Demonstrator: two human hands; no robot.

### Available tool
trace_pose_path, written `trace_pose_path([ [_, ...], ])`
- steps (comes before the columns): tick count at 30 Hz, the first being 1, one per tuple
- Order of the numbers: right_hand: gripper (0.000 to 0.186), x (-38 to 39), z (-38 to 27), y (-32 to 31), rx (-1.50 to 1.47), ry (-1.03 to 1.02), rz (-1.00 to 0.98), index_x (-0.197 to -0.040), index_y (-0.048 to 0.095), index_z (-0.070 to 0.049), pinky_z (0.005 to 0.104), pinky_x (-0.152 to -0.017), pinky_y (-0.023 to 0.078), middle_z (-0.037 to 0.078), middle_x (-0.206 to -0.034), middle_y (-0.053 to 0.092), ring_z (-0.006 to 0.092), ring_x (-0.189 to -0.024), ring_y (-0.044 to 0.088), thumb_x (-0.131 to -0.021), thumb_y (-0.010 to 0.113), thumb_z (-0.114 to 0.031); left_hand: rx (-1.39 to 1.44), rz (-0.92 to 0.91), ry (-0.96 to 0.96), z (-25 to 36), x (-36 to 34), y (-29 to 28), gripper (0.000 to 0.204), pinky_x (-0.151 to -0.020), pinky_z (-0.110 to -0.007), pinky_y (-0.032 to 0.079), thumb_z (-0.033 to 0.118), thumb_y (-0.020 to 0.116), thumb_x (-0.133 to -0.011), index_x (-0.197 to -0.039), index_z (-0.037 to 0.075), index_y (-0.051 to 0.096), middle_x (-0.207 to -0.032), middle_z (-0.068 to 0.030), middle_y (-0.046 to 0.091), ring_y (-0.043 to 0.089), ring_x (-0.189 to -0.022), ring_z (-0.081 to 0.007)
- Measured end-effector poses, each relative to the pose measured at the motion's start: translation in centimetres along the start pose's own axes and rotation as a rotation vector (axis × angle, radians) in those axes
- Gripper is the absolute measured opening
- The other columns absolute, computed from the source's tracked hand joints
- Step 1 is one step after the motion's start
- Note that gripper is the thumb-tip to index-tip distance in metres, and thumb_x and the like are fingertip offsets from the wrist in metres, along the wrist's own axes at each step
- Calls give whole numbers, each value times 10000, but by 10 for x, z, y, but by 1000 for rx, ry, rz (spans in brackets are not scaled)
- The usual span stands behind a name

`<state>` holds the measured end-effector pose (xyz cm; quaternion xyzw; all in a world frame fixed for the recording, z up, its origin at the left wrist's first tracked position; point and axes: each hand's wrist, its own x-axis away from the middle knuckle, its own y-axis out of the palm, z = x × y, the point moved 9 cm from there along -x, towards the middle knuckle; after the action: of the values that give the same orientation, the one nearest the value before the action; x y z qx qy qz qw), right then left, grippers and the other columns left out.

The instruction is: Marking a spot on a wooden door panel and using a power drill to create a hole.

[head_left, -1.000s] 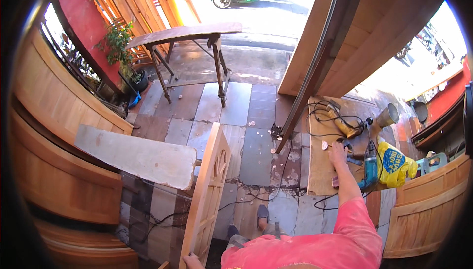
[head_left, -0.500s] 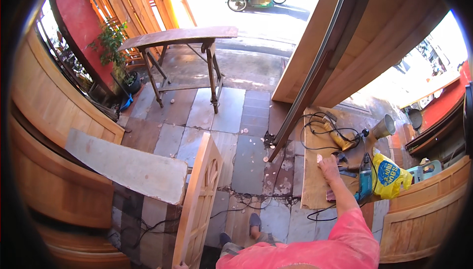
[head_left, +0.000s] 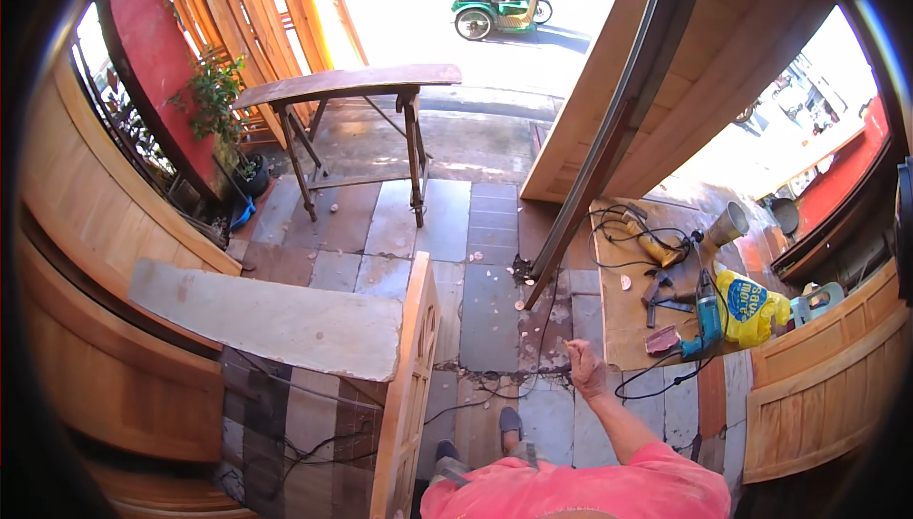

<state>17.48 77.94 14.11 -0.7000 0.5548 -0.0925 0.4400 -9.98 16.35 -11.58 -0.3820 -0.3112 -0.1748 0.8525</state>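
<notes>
My right hand (head_left: 587, 370) is over the tiled floor, left of the low board-topped table (head_left: 616, 334). Its fingers are curled together; whether something small is between them cannot be made out. A pale round sanding disc (head_left: 625, 283) lies on the table. Beside it are dark metal tools (head_left: 654, 293), a pink-and-maroon piece (head_left: 663, 339) and a teal power tool (head_left: 708, 308). To my left a small wooden panelled door (head_left: 407, 376) stands on edge, next to a pale board (head_left: 276, 315). My left hand is out of sight.
A yellow plastic bag (head_left: 749, 305), a yellow power tool (head_left: 656, 241) with black cord and a metal cup (head_left: 727, 224) crowd the table. A trestle bench (head_left: 352, 85) stands ahead. Wooden doors (head_left: 124, 367) lean at left. Cords (head_left: 304, 452) cross the floor.
My right hand has drawn back from the table, leftward and nearer to me. The panelled door has shifted right, and my left hand at its lower end has gone from view.
</notes>
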Motion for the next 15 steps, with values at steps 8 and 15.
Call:
trace_pose_path([
  [8, 312, 320, 44, 62, 267, 665, -496, -1159, 741, -158, 557, -788, 585, 227, -954, 763, 466, -901, 736, -978, 644, -392, -109, -260, -10, -27, -9, -37, 665, -747, -438, 596, 500, 727, -932, -1214, -101, 674, -1139, -189, 711, 689, -927, -300],
  [15, 349, 474, 69, 24, 400, 944, -537, -984, 764, -73, 491, -686, 612, 177, -835, 773, 355, -759, 771, -994, 622, -392, -212, -452, -52, -28, -6, -24, 761, -760, -449, 594, 596, 718, -912, -1196, -108, 670, -1129, -201, 709, 692, -924, -312],
])
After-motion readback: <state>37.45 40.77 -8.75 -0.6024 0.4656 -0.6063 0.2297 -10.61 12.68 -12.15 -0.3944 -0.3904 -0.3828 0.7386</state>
